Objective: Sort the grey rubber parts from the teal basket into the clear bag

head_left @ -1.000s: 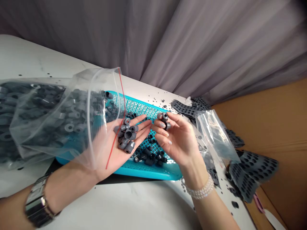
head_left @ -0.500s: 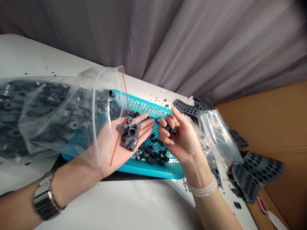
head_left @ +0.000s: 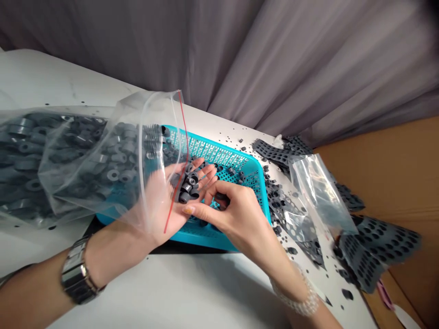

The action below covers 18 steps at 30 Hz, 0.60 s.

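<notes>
My left hand (head_left: 161,212) lies palm up inside the mouth of a clear zip bag (head_left: 128,107) with a red strip. On its palm and fingers rests a small pile of grey plastic caps (head_left: 188,186), some showing hollow ends. My right hand (head_left: 242,212) is curled just beside that pile, thumb close to the left palm, with a dark cap (head_left: 222,198) visible in its fingers. Beneath both hands stands a turquoise basket (head_left: 265,192) holding more dark caps, partly hidden. Many grey ring-shaped parts (head_left: 34,146) fill the bag on the left.
Punched grey rubber sheets (head_left: 380,246) and an empty clear bag (head_left: 320,192) lie to the right. Small dark scraps (head_left: 347,294) are scattered over the white table (head_left: 192,292). A grey curtain (head_left: 144,41) hangs behind, and a brown panel (head_left: 387,169) stands at right.
My right hand has moved left and turned over, from above the basket's right part to the pile on my left palm. My left fingers have curled up slightly around the caps.
</notes>
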### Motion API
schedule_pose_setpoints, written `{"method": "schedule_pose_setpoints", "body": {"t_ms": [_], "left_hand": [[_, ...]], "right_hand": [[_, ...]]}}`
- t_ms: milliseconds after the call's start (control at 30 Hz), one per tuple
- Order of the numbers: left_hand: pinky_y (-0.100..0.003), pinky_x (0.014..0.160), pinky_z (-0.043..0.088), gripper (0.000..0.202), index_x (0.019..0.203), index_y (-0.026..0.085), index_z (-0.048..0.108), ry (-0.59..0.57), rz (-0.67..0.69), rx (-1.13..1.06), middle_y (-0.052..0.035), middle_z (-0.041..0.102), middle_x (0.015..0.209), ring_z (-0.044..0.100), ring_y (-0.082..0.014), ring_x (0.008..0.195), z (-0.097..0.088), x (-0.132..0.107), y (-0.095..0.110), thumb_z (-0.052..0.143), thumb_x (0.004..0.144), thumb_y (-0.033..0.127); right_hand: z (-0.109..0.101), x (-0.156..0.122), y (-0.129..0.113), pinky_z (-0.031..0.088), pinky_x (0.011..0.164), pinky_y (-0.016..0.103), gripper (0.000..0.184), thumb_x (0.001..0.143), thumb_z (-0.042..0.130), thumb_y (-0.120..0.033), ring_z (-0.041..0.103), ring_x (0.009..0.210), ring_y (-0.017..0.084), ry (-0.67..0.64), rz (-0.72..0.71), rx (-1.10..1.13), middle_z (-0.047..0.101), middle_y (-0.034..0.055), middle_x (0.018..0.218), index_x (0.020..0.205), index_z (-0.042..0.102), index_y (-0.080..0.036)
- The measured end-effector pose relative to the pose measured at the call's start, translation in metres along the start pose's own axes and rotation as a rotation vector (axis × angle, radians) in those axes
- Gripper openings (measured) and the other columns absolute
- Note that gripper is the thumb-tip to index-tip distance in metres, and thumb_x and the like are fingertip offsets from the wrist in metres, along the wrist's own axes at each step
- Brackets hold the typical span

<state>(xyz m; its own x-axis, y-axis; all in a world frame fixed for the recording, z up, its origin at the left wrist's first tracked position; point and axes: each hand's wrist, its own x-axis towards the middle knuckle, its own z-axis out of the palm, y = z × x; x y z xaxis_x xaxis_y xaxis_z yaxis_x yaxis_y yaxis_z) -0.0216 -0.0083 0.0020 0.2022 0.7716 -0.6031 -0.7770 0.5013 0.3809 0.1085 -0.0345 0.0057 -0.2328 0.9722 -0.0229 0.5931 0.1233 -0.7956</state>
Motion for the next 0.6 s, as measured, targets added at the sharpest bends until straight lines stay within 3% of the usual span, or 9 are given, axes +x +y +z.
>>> {"method": "schedule_pose_setpoints", "body": {"t_ms": [267, 367, 500, 600], "left_hand": [[-0.026, 0.059, 0.059, 0.020, 0.078, 0.009, 0.061, -0.001, 0.002, -0.037, -0.0125, 0.070, 0.082, 0.071, -0.0207, 0.078, 0.001, 0.001, -0.001, 0.043, 0.086, 0.008], [-0.024, 0.058, 0.058, 0.025, 0.072, 0.009, 0.062, -0.028, 0.008, -0.020, -0.0110, 0.068, 0.076, 0.070, -0.0194, 0.075, 0.001, 0.001, -0.002, 0.041, 0.087, 0.009], [-0.025, 0.063, 0.059, 0.026, 0.070, 0.010, 0.061, -0.024, 0.013, -0.062, -0.0095, 0.067, 0.073, 0.069, -0.0178, 0.074, 0.004, 0.001, -0.002, 0.040, 0.086, 0.006], [-0.024, 0.065, 0.059, 0.024, 0.073, 0.011, 0.061, -0.009, 0.010, -0.102, -0.0099, 0.067, 0.076, 0.069, -0.0177, 0.078, 0.005, 0.002, -0.002, 0.042, 0.085, 0.005]], "right_hand": [[0.012, 0.003, 0.002, 0.031, 0.054, 0.024, 0.034, 0.065, 0.080, -0.047, 0.035, 0.054, 0.008, 0.135, -0.024, -0.149, 0.055, -0.0042, 0.066, 0.073, 0.061, -0.019], [0.015, 0.003, 0.001, 0.031, 0.055, 0.024, 0.023, 0.072, 0.076, -0.036, 0.036, 0.054, 0.008, 0.120, -0.011, -0.129, 0.057, -0.0029, 0.068, 0.072, 0.062, -0.018], [0.007, 0.006, 0.005, 0.028, 0.048, 0.023, 0.012, 0.081, 0.066, -0.030, 0.034, 0.052, 0.007, 0.021, 0.070, 0.078, 0.057, -0.0023, 0.069, 0.079, 0.068, -0.018], [-0.004, 0.010, 0.011, 0.017, 0.040, 0.020, 0.014, 0.081, 0.067, -0.031, 0.023, 0.045, 0.005, -0.134, 0.208, 0.403, 0.039, -0.0071, 0.053, 0.076, 0.064, -0.018]]}}
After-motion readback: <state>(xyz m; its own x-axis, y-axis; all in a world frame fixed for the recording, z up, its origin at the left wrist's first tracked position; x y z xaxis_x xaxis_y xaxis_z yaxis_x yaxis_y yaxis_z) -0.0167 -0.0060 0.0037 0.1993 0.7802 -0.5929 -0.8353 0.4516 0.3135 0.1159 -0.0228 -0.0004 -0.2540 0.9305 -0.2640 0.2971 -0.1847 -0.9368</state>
